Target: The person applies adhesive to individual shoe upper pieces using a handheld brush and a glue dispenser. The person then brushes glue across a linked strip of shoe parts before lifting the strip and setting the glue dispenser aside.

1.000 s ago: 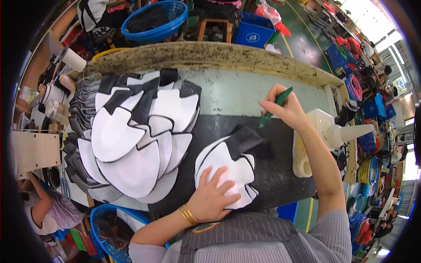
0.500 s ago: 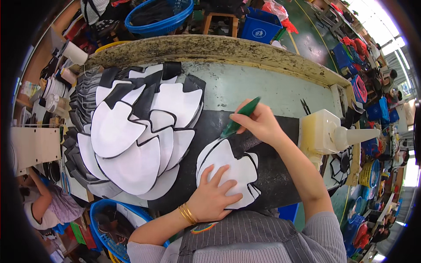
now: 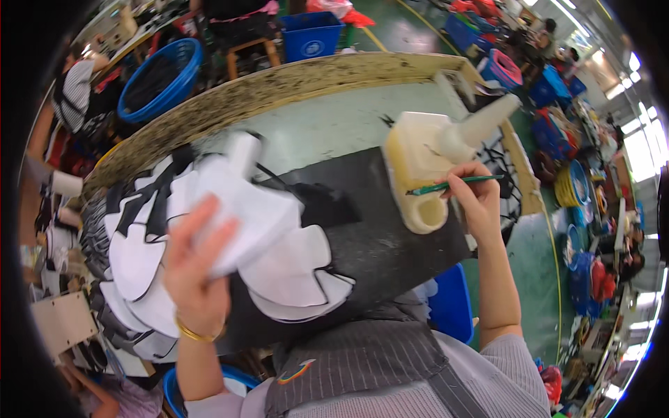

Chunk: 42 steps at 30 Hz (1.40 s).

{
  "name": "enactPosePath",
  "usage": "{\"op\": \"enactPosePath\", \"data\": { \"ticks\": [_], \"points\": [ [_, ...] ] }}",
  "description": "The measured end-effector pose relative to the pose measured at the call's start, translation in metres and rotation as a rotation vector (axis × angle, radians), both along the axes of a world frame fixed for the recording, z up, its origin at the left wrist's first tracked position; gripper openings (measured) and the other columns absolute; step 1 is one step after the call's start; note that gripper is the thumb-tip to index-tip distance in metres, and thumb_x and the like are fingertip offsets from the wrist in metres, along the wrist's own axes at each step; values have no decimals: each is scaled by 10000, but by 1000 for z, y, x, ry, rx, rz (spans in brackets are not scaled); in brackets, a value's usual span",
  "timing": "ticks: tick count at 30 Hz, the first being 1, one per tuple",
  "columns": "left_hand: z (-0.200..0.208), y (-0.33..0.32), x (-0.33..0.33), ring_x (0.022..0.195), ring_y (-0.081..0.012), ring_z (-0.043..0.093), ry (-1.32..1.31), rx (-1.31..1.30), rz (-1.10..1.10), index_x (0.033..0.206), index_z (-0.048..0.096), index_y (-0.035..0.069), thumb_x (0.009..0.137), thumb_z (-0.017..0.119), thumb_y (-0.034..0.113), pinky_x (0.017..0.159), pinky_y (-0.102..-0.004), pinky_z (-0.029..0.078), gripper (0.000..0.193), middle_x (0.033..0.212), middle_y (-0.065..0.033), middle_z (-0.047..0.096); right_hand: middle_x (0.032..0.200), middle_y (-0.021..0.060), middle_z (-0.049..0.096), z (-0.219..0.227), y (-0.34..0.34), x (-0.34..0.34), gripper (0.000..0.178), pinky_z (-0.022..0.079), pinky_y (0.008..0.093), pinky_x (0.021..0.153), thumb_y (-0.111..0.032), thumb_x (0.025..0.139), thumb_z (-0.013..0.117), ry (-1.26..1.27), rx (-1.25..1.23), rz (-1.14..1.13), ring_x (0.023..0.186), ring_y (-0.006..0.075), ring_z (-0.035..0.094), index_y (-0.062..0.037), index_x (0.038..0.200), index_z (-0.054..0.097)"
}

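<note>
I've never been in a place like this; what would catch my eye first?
Probably the blurred white panel in the left hand, left of centre, beside a big pile of similar white pieces. Next, right of centre, the right hand holds a slim green tool in front of a translucent bottle with yellowish contents and a large pale conical spout.

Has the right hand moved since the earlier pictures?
Yes: the right hand has moved rightward relative to the black mat, now at the plastic bottle.

White pieces (image 3: 289, 261) on black mat (image 3: 397, 265)
</note>
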<state>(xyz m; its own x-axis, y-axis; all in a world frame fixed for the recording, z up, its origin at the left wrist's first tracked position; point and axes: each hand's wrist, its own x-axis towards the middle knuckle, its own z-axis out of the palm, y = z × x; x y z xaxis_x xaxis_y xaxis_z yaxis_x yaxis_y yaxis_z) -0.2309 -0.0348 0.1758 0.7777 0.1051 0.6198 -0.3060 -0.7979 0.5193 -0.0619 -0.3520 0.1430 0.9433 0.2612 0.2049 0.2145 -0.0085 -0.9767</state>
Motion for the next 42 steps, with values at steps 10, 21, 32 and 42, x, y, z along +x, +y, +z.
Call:
{"op": "enactPosePath", "data": {
  "ticks": [10,21,32,42],
  "points": [
    [-62,-20,-6,1242,-376,285,721,411,-306,1195,489,161,542,755,398,998,-492,225,744,1267,-132,396,676,55,602,-42,-20,-9,282,439,255,431,-215,806,622,152,-409,-146,491,83,538,56,863,572],
    [-64,-62,-49,930,-294,449,565,538,-24,1123,568,195,601,677,165,808,-393,355,534,1149,-111,490,662,5,563,-20,-46,3,151,320,187,345,-175,816,625,250,61,-419,459,59,489,-41,823,557],
    [-81,-67,-51,1171,-387,345,552,359,-131,1102,556,148,580,693,265,986,-521,251,552,1099,-147,453,650,30,576,-12,71,-38,162,377,187,403,-173,824,618,410,-37,232,467,70,509,-18,799,577],
    [-88,-53,-48,1197,-362,342,578,304,-228,1119,536,194,571,694,371,981,-534,222,597,1242,-115,431,573,-29,514,-42,155,-32,171,370,189,463,-78,772,651,108,-284,478,535,21,463,-25,666,527]
  ]
}}
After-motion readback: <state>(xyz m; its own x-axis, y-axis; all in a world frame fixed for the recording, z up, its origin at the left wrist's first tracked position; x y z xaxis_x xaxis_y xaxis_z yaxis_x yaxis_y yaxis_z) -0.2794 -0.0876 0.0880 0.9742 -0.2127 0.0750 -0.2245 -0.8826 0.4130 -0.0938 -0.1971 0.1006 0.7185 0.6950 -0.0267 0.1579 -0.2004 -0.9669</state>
